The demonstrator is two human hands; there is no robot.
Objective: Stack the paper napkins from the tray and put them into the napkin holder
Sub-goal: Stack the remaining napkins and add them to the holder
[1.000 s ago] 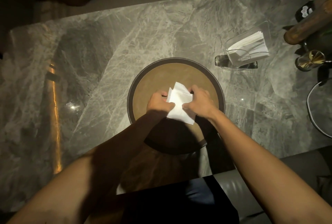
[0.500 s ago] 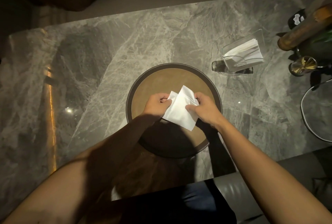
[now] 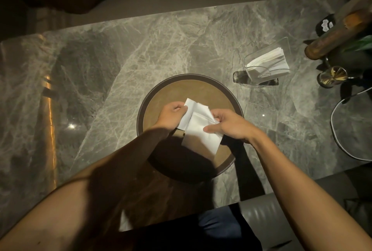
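White paper napkins are held over the round brown tray with a dark rim. My left hand pinches their upper left edge. My right hand grips their right side, thumb on top. One napkin sits offset over another, with its lower corner hanging toward the tray. The clear napkin holder stands on the table to the upper right of the tray, with several white napkins inside it.
The grey marble table carries a dark bottle lying by the holder, a metal toothpick cup, a wooden cylinder and a curved cable at the right. A padded seat edge lies below.
The napkins have been spread and shifted lower right over the tray. My right hand moved right and down along them. The view has tilted slightly.
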